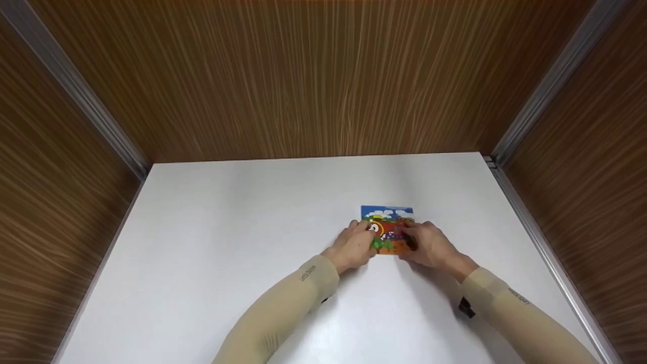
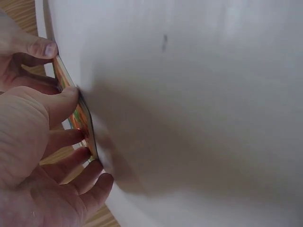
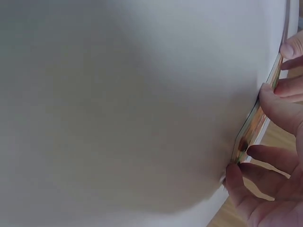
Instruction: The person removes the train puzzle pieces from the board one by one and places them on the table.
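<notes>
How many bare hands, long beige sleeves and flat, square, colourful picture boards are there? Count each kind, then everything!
Bare hands: 2 (left hand, right hand)
Long beige sleeves: 2 (left sleeve, right sleeve)
Flat, square, colourful picture board: 1
Total: 5

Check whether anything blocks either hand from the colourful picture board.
Nothing visible does. In the head view, the left hand and the right hand already touch the picture board at opposite sides, with no object between them and it.
</notes>
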The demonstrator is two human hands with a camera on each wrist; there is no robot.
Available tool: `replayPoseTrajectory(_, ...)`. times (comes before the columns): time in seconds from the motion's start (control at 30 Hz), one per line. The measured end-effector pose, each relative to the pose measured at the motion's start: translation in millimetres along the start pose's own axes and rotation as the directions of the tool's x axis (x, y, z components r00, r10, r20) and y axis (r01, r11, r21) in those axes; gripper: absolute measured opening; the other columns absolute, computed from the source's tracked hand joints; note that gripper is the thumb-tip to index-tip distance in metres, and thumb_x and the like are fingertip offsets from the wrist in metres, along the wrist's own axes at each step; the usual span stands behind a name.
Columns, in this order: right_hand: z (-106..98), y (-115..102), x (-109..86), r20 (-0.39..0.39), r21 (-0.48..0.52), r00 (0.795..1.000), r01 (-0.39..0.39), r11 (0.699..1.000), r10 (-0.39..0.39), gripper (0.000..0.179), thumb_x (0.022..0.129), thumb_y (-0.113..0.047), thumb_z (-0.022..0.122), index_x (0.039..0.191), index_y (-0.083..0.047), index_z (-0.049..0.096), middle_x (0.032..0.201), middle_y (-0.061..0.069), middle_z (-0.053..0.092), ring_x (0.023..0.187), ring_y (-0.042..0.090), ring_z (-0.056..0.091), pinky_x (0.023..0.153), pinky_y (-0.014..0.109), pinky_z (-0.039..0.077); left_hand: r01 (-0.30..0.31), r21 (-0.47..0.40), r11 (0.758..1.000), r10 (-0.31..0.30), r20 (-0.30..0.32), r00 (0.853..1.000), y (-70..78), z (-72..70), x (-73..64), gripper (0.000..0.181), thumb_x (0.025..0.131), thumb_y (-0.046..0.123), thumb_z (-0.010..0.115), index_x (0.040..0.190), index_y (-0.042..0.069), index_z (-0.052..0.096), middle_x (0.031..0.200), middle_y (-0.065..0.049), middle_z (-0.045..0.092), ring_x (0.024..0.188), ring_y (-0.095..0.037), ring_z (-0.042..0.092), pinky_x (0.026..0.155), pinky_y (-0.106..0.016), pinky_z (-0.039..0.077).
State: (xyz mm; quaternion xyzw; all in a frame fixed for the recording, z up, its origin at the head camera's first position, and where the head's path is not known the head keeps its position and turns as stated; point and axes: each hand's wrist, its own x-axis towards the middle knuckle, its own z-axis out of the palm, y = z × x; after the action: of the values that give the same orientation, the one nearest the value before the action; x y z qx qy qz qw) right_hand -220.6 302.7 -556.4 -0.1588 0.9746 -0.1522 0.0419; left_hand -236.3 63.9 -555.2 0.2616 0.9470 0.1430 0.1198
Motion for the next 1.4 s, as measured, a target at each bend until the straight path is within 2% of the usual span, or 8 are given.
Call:
replayPoseTrajectory(0.2,8,-16,10.6,-0.053,-0.036,0.993,0.106,0.994,-0.108,0.063,0.088,-0.028,0.096,0.138,0.006,0.076,0.142,0.029,0.075,0.112,0.042,0.076,0.101,0.056,0.066,-0.04,0.024,0.999,0.041,-0.028,0.999,-22.1,-4.6,-14.5,0.035,0.11,0.033,0.074,0.138,0.011,0.076,0.156,-0.006,0.061,0.134,-0.025,0.059,0.119,-0.039,0.056)
replayPoseTrajectory(0.33,15,-30,18.4,-0.062,-0.052,0.984,0.164,0.985,-0.167,0.063,0.088,-0.03,0.095,0.137,0.005,0.077,0.142,0.029,0.075,0.11,0.042,0.076,0.099,0.056,0.066,-0.034,0.016,0.999,0.035,-0.038,0.999,-39.0,-6.9,-25.4,0.036,0.11,0.032,0.075,0.138,0.01,0.076,0.158,-0.007,0.06,0.136,-0.026,0.059,0.12,-0.041,0.055)
replayPoseTrajectory(0.53,19,-52,30.4,-0.016,-0.093,0.972,0.234,0.968,-0.236,0.063,0.092,-0.033,0.093,0.138,0.006,0.075,0.14,0.028,0.076,0.109,0.04,0.075,0.103,0.057,0.064,0.009,0.003,1.0,-0.009,-0.048,0.999,-58.0,-8.3,-42.7,0.043,0.11,0.034,0.074,0.146,0.01,0.072,0.165,-0.01,0.057,0.141,-0.027,0.058,0.123,-0.042,0.054)
replayPoseTrajectory(0.8,23,-85,44.2,0.046,-0.083,0.973,0.227,0.97,-0.224,0.064,0.092,-0.036,0.093,0.139,0.005,0.075,0.149,0.029,0.072,0.118,0.043,0.075,0.109,0.057,0.062,0.03,-0.029,0.999,-0.032,-0.074,0.997,-83.9,-15.5,-68.0,0.043,0.109,0.032,0.076,0.145,0.008,0.072,0.165,-0.011,0.058,0.141,-0.028,0.058,0.123,-0.045,0.054)
replayPoseTrajectory(1.0,29,-105,50.6,0.093,-0.068,0.952,0.299,0.952,-0.292,0.061,0.096,-0.032,0.09,0.139,0.007,0.073,0.153,0.031,0.068,0.132,0.044,0.072,0.12,0.066,0.054,0.056,-0.052,0.997,-0.06,-0.079,0.995,-103.6,-17.7,-88.0,0.046,0.108,0.03,0.077,0.148,0.007,0.071,0.166,-0.011,0.057,0.143,-0.028,0.058,0.124,-0.046,0.053)
replayPoseTrajectory(1.13,29,-109,52.3,0.094,-0.059,0.937,0.342,0.938,-0.335,0.062,0.095,-0.03,0.091,0.14,0.008,0.072,0.153,0.031,0.068,0.138,0.043,0.071,0.12,0.065,0.053,0.045,-0.046,0.998,-0.049,-0.092,0.995,-110.1,-19.1,-94.9,0.047,0.108,0.029,0.077,0.147,0.004,0.071,0.163,-0.013,0.06,0.14,-0.031,0.06,0.122,-0.047,0.054)
replayPoseTrajectory(1.27,27,-108,55.1,0.09,-0.054,0.929,0.364,0.93,-0.359,0.066,0.094,-0.032,0.092,0.143,0.007,0.071,0.151,0.029,0.07,0.131,0.041,0.073,0.114,0.059,0.057,0.03,-0.018,0.999,-0.032,-0.108,0.994,-111.5,-21.5,-95.8,0.045,0.107,0.029,0.078,0.144,0.004,0.072,0.159,-0.014,0.062,0.135,-0.031,0.062,0.119,-0.047,0.057)
replayPoseTrajectory(1.4,21,-106,59.5,0.109,0.004,0.927,0.362,0.932,-0.36,0.068,0.096,-0.031,0.09,0.15,0.004,0.068,0.148,0.025,0.073,0.123,0.04,0.076,0.112,0.056,0.061,0.052,0.014,0.999,-0.05,-0.112,0.992,-106.3,-24.6,-96.2,0.043,0.105,0.03,0.08,0.139,0.005,0.074,0.154,-0.013,0.064,0.128,-0.031,0.062,0.111,-0.049,0.06)
